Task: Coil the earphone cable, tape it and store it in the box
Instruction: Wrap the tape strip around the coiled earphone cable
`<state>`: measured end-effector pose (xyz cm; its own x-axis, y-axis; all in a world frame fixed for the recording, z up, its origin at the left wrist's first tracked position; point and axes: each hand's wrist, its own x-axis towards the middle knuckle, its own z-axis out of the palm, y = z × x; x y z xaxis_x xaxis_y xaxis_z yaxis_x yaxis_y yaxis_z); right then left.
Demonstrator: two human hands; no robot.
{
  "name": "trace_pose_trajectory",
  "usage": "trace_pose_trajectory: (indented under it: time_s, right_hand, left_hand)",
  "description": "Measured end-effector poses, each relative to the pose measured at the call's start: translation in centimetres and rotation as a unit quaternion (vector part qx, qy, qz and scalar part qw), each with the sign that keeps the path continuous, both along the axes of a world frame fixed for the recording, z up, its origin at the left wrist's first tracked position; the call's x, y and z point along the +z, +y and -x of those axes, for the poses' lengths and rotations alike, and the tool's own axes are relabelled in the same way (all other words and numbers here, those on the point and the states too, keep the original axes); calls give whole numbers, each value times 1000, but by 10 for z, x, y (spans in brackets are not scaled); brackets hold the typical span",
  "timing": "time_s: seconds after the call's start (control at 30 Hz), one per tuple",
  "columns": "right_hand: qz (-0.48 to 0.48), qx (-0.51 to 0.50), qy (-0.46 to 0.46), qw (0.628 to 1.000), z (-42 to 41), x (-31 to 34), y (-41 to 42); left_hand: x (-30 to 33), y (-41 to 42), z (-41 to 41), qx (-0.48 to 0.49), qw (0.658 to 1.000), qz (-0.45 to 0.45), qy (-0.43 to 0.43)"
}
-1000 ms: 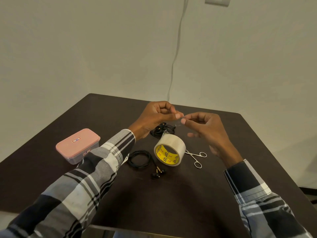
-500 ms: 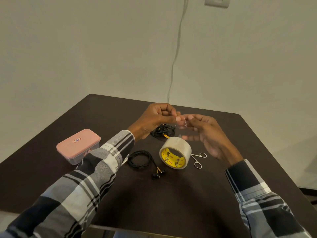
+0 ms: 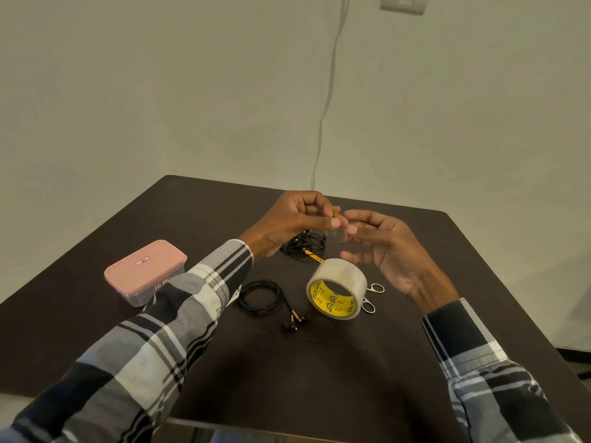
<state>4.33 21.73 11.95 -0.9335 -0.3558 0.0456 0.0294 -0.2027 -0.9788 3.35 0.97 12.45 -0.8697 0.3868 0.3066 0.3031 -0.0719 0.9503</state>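
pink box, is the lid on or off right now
On. The pink lid sits flat and flush on the box, covering the clear base all round, left of the coiled earphone cable. Neither hand touches it.

On the yellow core of the tape roll (image 3: 336, 289) I can read "FIX" printed in red, repeated around the inside. The box (image 3: 145, 271) near the worktop's left edge carries small stickers on its pink lid and side, too small to read.
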Motion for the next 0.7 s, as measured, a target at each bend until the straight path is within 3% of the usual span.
trace_pose_trajectory:
  time_s: [0.27,0.7]
  right_hand:
    - [-76,-106,71,989,-2,7,-1]
    - [-123,-121,93,981,-5,17,7]
  left_hand:
    - [0,5,0,48,999,6,-2]
    - [-1,12,2,55,995,79,1]
